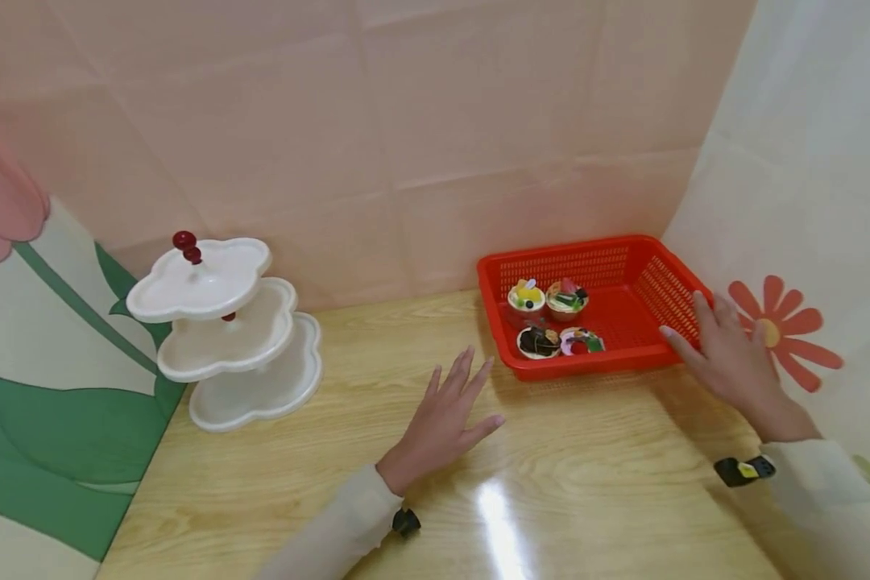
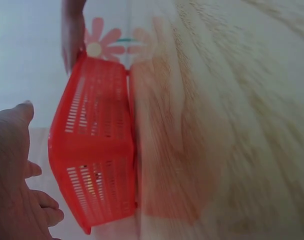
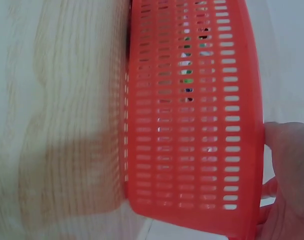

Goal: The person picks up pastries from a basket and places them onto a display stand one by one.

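A red plastic basket [image 1: 623,358] with slotted walls stands at the back right of the wooden table. In its left part sit several small toy cakes, among them a yellow-topped cupcake [image 1: 526,296], a fruit tart [image 1: 566,300], a chocolate-topped cake [image 1: 539,342] and a pink-topped one [image 1: 582,341]. My right hand [image 1: 732,358] is at the basket's front right corner, its thumb and fingers spread by the rim; the right wrist view shows the thumb tip at the rim. My left hand [image 1: 442,423], fingers extended and apart, hovers over the table left of the basket, holding nothing.
A white three-tier stand [image 1: 210,278] with a red knob stands at the table's left. A pinkish cloth [image 1: 377,145] hangs behind the table [image 1: 319,483]. Printed cloths with a tulip [image 1: 0,193] and a red flower [image 1: 786,330] flank it.
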The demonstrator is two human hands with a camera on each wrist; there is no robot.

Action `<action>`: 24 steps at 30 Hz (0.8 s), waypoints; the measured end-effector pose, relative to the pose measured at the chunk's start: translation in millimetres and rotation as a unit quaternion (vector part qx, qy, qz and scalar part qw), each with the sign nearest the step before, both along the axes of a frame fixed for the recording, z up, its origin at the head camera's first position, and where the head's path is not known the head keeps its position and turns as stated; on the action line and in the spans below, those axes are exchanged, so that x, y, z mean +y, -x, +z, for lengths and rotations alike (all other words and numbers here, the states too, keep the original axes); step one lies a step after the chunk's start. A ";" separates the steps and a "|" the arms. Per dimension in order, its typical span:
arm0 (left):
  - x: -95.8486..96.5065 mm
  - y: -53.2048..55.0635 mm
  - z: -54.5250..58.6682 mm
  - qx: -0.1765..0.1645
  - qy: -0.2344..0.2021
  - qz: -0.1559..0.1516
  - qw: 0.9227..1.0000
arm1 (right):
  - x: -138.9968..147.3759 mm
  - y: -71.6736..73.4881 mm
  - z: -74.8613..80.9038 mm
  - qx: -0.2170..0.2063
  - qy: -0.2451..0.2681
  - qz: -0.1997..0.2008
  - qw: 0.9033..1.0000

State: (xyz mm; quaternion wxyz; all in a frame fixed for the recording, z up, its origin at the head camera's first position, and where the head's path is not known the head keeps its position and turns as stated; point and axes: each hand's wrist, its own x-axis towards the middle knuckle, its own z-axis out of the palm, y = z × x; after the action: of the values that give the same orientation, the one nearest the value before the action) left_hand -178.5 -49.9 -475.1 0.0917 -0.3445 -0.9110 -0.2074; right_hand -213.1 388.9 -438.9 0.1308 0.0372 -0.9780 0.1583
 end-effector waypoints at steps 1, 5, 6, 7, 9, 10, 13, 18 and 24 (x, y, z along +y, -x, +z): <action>2.8 0.9 0.1 0.001 -0.001 -0.005 1.000 | 1.1 0.4 -0.6 -0.003 0.003 -0.002 1.000; 13.3 4.8 -0.2 0.010 0.008 -0.021 1.000 | 5.7 1.9 -1.9 -0.011 0.018 -0.006 1.000; 15.9 6.0 -0.5 0.013 0.014 -0.025 1.000 | 7.2 2.2 -2.0 -0.012 0.022 -0.006 1.000; 18.2 7.2 -0.8 0.018 0.024 -0.027 0.999 | 8.7 2.5 -2.0 -0.013 0.023 -0.007 1.000; 22.3 9.3 -1.3 0.030 0.043 -0.031 0.998 | 11.0 2.6 -1.8 -0.016 0.026 -0.010 0.999; 24.0 10.2 -1.2 0.038 0.051 -0.032 0.997 | 12.2 2.6 -1.8 -0.019 0.025 -0.012 0.999; 27.4 12.0 0.0 0.049 0.070 -0.031 0.996 | 12.0 3.4 -1.9 -0.013 0.011 -0.014 1.000; 29.3 13.1 2.6 0.052 0.074 -0.030 0.995 | 9.6 5.5 -4.1 0.003 -0.005 -0.013 1.000; 29.9 11.0 3.3 0.057 0.074 -0.032 0.995 | 9.4 4.5 -4.1 0.008 -0.016 -0.020 1.000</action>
State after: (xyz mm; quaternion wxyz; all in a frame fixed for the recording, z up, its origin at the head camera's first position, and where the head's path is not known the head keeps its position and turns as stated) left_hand -189.5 -20.0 -471.9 0.1110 -0.3909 -0.9055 -0.1222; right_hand -217.6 398.3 -443.0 0.1416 0.0206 -0.9798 0.1400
